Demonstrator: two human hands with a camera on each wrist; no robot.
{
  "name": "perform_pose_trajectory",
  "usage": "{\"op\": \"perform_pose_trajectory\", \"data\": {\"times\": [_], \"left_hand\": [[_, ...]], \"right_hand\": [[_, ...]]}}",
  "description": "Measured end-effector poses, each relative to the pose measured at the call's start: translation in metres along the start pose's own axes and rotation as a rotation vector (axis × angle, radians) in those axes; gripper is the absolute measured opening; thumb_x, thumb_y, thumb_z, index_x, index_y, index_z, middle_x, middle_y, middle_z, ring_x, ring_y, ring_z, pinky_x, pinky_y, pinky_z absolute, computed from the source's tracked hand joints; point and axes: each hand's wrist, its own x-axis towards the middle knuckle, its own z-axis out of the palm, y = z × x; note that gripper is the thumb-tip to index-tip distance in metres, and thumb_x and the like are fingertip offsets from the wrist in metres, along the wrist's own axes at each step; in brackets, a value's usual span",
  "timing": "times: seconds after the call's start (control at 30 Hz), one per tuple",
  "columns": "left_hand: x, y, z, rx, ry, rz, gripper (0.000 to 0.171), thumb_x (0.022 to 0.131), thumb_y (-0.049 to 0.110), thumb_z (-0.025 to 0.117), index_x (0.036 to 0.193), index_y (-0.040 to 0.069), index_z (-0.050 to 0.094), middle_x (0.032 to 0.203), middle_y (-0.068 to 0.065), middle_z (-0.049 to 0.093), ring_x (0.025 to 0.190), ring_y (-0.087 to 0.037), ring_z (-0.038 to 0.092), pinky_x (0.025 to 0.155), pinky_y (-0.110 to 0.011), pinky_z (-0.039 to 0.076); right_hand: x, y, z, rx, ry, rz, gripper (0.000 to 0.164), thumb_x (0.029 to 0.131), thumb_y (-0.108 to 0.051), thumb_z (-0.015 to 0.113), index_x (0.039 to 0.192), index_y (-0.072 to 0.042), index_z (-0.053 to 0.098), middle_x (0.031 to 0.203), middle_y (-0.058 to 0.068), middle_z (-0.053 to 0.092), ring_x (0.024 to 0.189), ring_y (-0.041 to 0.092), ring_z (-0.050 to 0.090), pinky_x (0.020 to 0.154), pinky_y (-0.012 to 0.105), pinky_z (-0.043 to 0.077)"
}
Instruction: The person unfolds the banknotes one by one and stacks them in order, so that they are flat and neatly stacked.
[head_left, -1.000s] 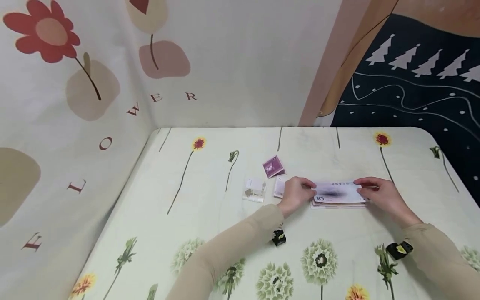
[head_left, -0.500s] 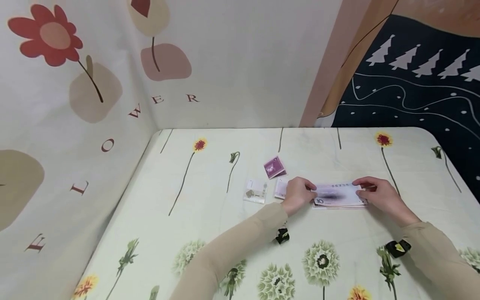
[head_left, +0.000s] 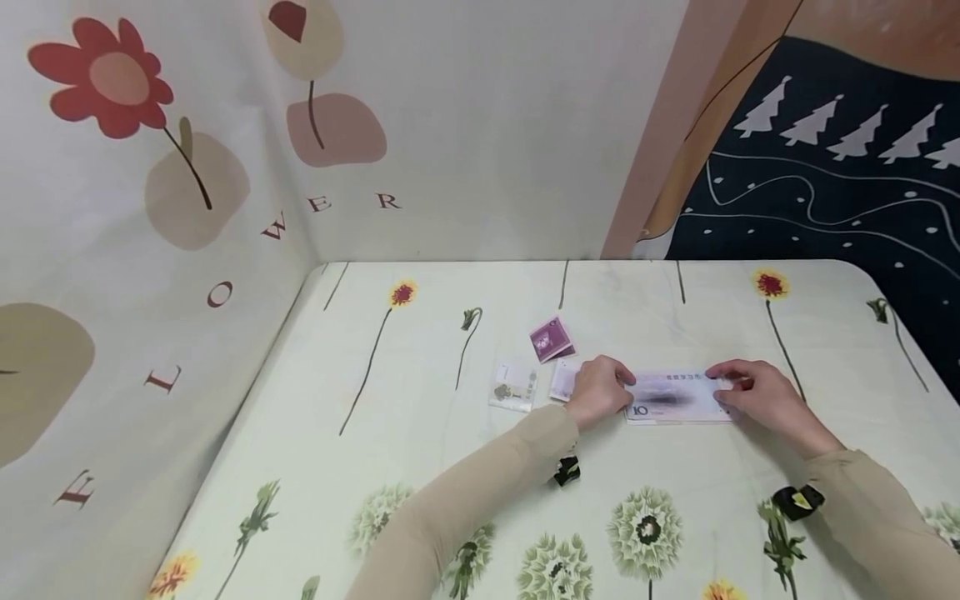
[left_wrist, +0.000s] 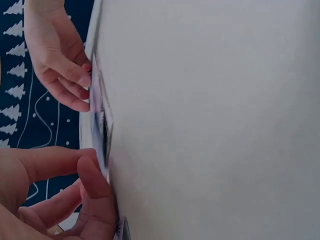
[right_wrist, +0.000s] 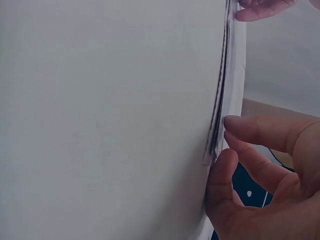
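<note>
A purple-white banknote [head_left: 671, 396] marked 10 lies over a stack of other notes, whose edges show in the right wrist view as layered banknotes [right_wrist: 220, 90]. My left hand [head_left: 600, 390] pinches its left end between thumb and forefinger; in the left wrist view the left hand [left_wrist: 65, 195] has the note's near end at its fingertips. At the other end, my right hand [head_left: 765, 400] holds the note's right edge, forefinger at the top corner and thumb lower down. Partly behind my left hand lies another pale purple banknote [head_left: 562, 379].
A folded dark purple banknote [head_left: 551, 338] rests beyond my left hand. Left of it lies a pale folded banknote [head_left: 513, 387]. The flower-print tablecloth [head_left: 435, 450] covers the table, with a printed curtain [head_left: 487, 125] behind it.
The top banknote has come down and slightly toward me, covering most of the brown-edged notes that showed beneath it. Both hands stay at its ends. The head view has shifted slightly.
</note>
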Motion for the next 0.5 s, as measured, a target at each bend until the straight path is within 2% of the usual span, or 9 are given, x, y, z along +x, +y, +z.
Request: {"op": "perform_pose_trajectory", "data": {"times": [0.1, 0.2, 0.33, 0.5], "left_hand": [[0.000, -0.001, -0.001, -0.069, -0.040, -0.020, 0.021, 0.071, -0.001, 0.076, 0.090, 0.007, 0.075, 0.064, 0.007, 0.062, 0.056, -0.004, 0.052, 0.058, -0.015, 0.041], [0.000, -0.004, -0.004, -0.179, -0.105, -0.026, 0.019, 0.075, 0.000, 0.075, 0.093, 0.004, 0.074, 0.066, 0.004, 0.065, 0.053, -0.004, 0.056, 0.054, -0.015, 0.047], [-0.003, -0.007, -0.017, -0.324, -0.180, 0.001, 0.014, 0.083, -0.001, 0.070, 0.097, -0.001, 0.071, 0.071, -0.004, 0.067, 0.055, -0.012, 0.061, 0.054, -0.022, 0.053], [-0.004, -0.013, -0.038, -0.387, -0.178, 0.022, 0.011, 0.088, 0.000, 0.066, 0.097, -0.003, 0.069, 0.074, -0.009, 0.067, 0.062, -0.017, 0.064, 0.057, -0.025, 0.055]], "right_hand": [[-0.001, -0.003, -0.001, 0.001, -0.017, 0.021, 0.031, 0.089, -0.009, 0.067, 0.116, 0.007, 0.062, 0.097, 0.018, 0.057, 0.080, 0.025, 0.048, 0.058, 0.028, 0.039], [-0.002, -0.006, -0.001, -0.003, -0.011, 0.033, 0.033, 0.089, -0.010, 0.067, 0.117, 0.007, 0.062, 0.109, 0.027, 0.056, 0.088, 0.032, 0.053, 0.063, 0.031, 0.042], [-0.002, -0.014, -0.003, 0.007, 0.016, 0.036, 0.034, 0.090, -0.012, 0.066, 0.119, 0.005, 0.061, 0.122, 0.033, 0.050, 0.098, 0.042, 0.054, 0.068, 0.036, 0.045], [0.000, -0.024, -0.001, 0.057, 0.018, -0.002, 0.033, 0.093, -0.013, 0.064, 0.121, 0.004, 0.060, 0.122, 0.029, 0.054, 0.103, 0.042, 0.055, 0.072, 0.036, 0.047]]}}
